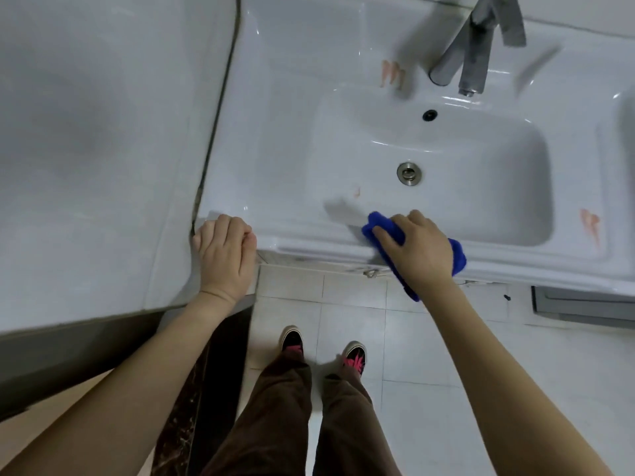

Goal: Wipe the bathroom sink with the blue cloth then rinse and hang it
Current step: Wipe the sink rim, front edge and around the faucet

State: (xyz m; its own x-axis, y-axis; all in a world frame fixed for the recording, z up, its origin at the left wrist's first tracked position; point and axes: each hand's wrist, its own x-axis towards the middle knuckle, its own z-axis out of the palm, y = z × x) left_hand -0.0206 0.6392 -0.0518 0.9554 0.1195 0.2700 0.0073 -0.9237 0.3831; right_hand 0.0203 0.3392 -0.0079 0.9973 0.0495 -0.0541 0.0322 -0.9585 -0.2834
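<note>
Right hand [426, 252]: grasping, it seems, blue cloth [379, 219] on sink [275, 187] near rim. Left hand [225, 255]: clenched, resting on near-left corner.

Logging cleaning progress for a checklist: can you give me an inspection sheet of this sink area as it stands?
Surface: white sink; pinkish smears beside the tap, on the right ledge and by the basin's front-left edge.
Job's things: blue cloth on the front rim.
Clutter: nothing seen.
Hands: right hand holds the cloth against the rim; left hand rests, fingers curled, on the sink's front-left corner.
Cables: nothing seen.
Surroundings: pale counter at left, tiled floor below.
</note>
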